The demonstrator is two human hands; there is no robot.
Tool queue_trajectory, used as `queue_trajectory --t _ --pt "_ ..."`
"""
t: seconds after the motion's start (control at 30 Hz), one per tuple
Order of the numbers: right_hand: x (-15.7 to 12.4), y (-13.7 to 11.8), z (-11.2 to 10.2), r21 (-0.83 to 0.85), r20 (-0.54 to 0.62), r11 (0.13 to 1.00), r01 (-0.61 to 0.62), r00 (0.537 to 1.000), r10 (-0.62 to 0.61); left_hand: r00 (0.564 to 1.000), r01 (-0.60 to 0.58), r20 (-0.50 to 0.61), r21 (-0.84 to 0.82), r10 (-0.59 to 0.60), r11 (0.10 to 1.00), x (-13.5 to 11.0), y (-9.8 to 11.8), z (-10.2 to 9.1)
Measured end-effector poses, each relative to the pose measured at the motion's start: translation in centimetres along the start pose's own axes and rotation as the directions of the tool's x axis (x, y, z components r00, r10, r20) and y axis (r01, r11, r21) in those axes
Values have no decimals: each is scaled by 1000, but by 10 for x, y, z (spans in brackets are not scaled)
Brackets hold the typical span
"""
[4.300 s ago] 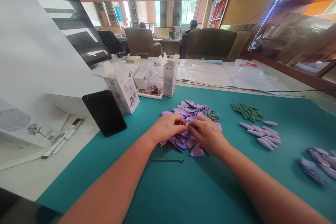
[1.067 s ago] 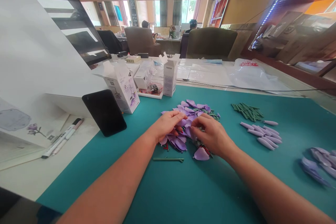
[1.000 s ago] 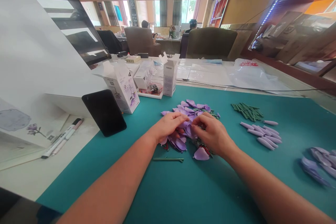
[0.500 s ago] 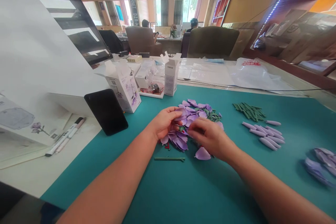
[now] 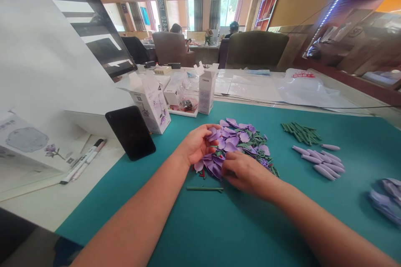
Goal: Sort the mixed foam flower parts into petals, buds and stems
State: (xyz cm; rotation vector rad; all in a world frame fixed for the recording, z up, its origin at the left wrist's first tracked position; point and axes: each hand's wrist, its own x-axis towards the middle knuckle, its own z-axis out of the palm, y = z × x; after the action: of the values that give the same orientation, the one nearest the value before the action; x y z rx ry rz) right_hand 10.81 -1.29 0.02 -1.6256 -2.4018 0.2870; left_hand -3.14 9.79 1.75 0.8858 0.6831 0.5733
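Since the picture half a second before, the right hand (image 5: 242,172) had dropped to the near edge of the heap of purple plastic petals (image 5: 233,144), covering the loose petal that had lain there; the teal cutting mat (image 5: 238,225) carried the heap at its middle; the left hand (image 5: 196,147) curled its fingers (image 5: 209,130) on petals at the heap's left side; the right hand's fingers lay together, flat on the petals, their grip hidden; a thin green plastic stem (image 5: 204,189) lay just before both hands.
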Motion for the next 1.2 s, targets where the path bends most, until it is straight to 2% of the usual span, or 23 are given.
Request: queue_trajectory --t 0.13,0.2,0.27,0.37,0.47,0.57,0.6,0.67,0.77,0.83,0.9,1.03,1.2 --pt "-6 3 -21 289 -112 953 -88 986 125 999 50 -4 46 -50 998 0 0 1" --pt "-8 5 -28 351 -208 930 -110 959 192 998 66 3 89 -66 994 0 -2 1" --pt "-8 6 -30 340 -309 934 -110 925 222 997 67 38 138 -73 988 0 -7 3" --pt "-6 7 -25 255 -404 963 -91 895 191 984 83 138 199 -112 976 -1 -16 7" --pt "-5 8 -21 199 -424 978 -60 894 142 965 100 218 201 -144 975 -2 -21 12" --pt "-6 10 -25 228 -432 967 -109 879 201 967 118 208 142 -146 983 -3 -21 15" --pt "-7 11 -27 229 -421 963 -144 877 232 971 121 191 117 -142 986 -2 -20 15" --pt "-9 14 -31 175 -335 964 -201 908 250 978 125 157 70 -135 990 -2 -17 14" --pt "-12 18 -33 12 -99 976 -218 971 218 984 133 115 32 -136 991 0 -14 12" --pt "-13 20 -33 -76 12 973 -220 975 221 987 133 89 29 -135 991 0 -12 11" --pt "-15 22 -34 -139 50 959 -247 965 256 990 124 69 26 -126 992 0 -10 11" --pt "-18 30 -33 -220 20 927 -305 948 317 993 98 62 14 -99 995 -1 -9 10" --pt "-15 31 -27 -174 102 951 -255 956 275 994 92 64 25 -94 995 0 -10 10"
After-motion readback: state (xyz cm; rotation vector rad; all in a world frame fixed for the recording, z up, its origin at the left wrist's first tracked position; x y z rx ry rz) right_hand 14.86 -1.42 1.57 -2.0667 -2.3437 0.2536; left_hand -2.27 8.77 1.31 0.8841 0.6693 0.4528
